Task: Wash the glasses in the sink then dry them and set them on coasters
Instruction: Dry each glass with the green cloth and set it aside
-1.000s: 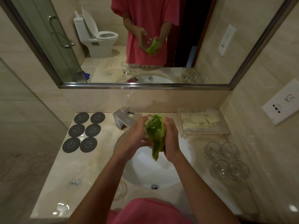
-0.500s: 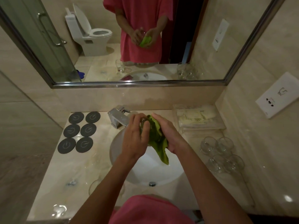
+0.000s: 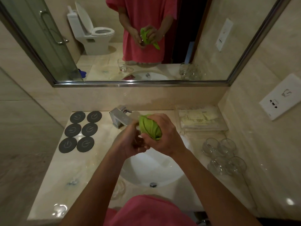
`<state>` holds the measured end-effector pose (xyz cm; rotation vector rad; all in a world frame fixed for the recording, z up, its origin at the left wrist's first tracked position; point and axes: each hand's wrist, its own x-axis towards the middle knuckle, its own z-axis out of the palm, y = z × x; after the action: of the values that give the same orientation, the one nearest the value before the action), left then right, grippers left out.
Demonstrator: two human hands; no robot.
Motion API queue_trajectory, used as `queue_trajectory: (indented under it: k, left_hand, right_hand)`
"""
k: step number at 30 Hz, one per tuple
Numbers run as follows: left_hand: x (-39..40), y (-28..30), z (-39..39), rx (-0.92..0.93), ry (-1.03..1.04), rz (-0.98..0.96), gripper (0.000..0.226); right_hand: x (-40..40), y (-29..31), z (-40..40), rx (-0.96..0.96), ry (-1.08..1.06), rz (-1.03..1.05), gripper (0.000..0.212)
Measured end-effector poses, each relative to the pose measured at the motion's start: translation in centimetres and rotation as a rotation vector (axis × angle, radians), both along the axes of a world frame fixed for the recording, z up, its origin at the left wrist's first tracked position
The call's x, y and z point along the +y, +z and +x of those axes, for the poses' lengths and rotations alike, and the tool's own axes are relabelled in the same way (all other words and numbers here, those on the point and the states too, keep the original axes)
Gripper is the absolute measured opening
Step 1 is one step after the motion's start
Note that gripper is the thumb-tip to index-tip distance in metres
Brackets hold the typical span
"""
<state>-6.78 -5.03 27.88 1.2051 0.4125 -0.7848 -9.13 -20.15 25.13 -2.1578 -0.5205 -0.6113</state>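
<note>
Two hands work over the white sink (image 3: 146, 173): left hand (image 3: 130, 142) cups a glass (image 3: 138, 141), right hand (image 3: 164, 136) grips a green cloth (image 3: 149, 128) against it. Six dark coasters (image 3: 81, 131) left; four glasses (image 3: 223, 155) wait right. Packets fill a clear tray (image 3: 200, 119).
</note>
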Motion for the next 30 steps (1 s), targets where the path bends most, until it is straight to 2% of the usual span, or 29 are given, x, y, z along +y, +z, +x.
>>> queue_trajectory:
  k: [3,4,6,8,9,12,15,18,20,23,25,28,30]
  left_hand:
    - [0.6,-0.3,0.1,-0.011,-0.021,0.119,0.075]
    - [0.7,-0.5,0.0,-0.09,-0.066,0.229,0.085]
    - [0.7,-0.9,-0.1,-0.367,-0.164,0.518,0.094]
    - [0.7,-1.3,-0.7,-0.711,-0.207,0.709,0.09]
    - [0.6,-1.6,-0.9,-0.812,-0.224,0.719,0.085]
    - [0.1,-2.3,-1.8,-0.976,-0.326,0.719,0.075]
    - [-0.3,-3.1,-2.2,-1.104,-0.237,0.841,0.056]
    - [-1.0,-2.6,-2.7,-1.03,-0.061,0.829,0.032]
    - [-1.5,-2.1,-2.5,-0.837,0.013,0.748,0.033]
    - [-1.3,-1.5,-1.7,-0.34,0.029,0.445,0.048]
    - [-0.6,-1.8,-1.3,-0.094,0.034,0.197,0.052]
    - [0.3,-3.0,-1.3,0.081,0.004,0.008,0.056]
    - [0.6,-3.4,-1.6,0.18,-0.016,-0.077,0.049]
  right_hand:
    - [0.8,1.2,-0.2,0.285,-0.127,0.382,0.031]
    - [1.0,1.5,-0.1,0.409,-0.173,0.515,0.024]
    - [1.0,1.5,0.3,0.654,-0.28,0.684,0.023]
    - [0.5,1.0,0.9,0.921,-0.319,0.809,0.034]
    - [0.3,0.7,1.1,1.046,-0.306,0.847,0.042]
    - [0.0,0.1,0.7,1.286,-0.197,0.867,0.054]
    - [0.5,0.6,0.3,1.348,-0.167,0.87,0.049]
    - [1.3,1.6,-0.2,1.232,-0.217,0.799,0.041]
    - [2.1,2.0,-0.6,1.059,-0.268,0.64,0.034]
    - [2.9,2.4,-1.3,0.77,-0.325,0.255,0.032]
    - [2.9,2.2,-1.5,0.602,-0.299,-0.001,0.034]
    - [2.4,1.4,-1.5,0.443,-0.135,-0.194,0.044]
    - [1.8,0.6,-1.5,0.307,-0.032,-0.271,0.051]
